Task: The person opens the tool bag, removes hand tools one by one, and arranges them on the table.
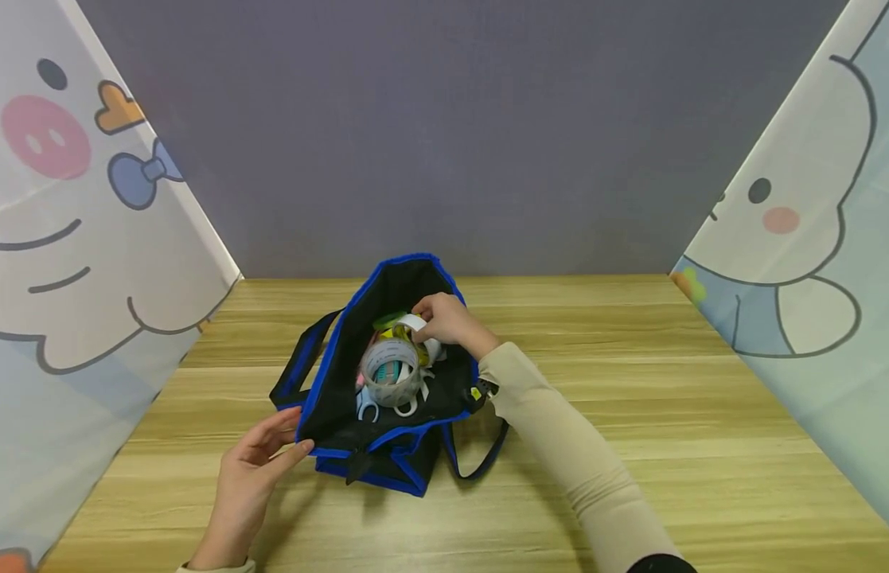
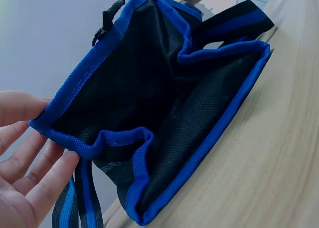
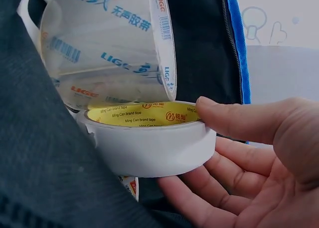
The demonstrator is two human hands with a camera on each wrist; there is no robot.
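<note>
A black tool bag with blue trim (image 1: 322, 422) lies on the table, its wide mouth turned up toward me. My left hand (image 1: 247, 477) pinches the blue-edged corner of the bag between thumb and fingers, also seen in the left wrist view, where the left fingers (image 2: 55, 173) lie under the trim (image 2: 75, 88). Inside the bag, my right hand (image 1: 451, 322) grips a roll of white tape (image 3: 154, 150) with a yellow core, thumb on the top rim and fingers beneath. A wide roll of clear tape (image 3: 109, 48) leans right over it. Light-blue scissors (image 1: 368, 406) lie lower in the bag.
A carry strap (image 1: 301, 358) loops out at the bag's left, another strap (image 1: 480, 469) at its front right. Behind the wooden table (image 1: 630, 382) rises a grey panel (image 1: 444, 143). Cartoon-printed sheets (image 1: 79, 263) flank both sides.
</note>
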